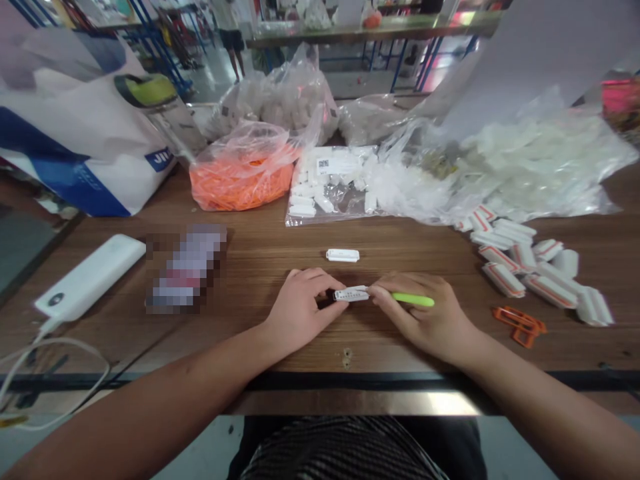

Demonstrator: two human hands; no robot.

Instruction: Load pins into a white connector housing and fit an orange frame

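Observation:
Between the thumb and fingers of my left hand (pixel 303 307) is a small white plastic piece (pixel 351 294) with a row of dark marks along its face. My right hand (pixel 425 310) is closed round a slim tool with a lime-green handle (pixel 414 300). Its tip meets the right end of the white piece, and my fingers hide most of the tool's front. Just beyond both hands a similar white piece (pixel 343 255) lies flat on the wooden table (pixel 250 247).
White pieces with orange strips (pixel 505 279) are heaped at the right, near loose orange frames (pixel 520 325). Bags of orange parts (pixel 243 177) and white parts (pixel 325 193) line the back. A power bank (pixel 93 275) with its cable and a blurred-out phone (pixel 189 268) lie left.

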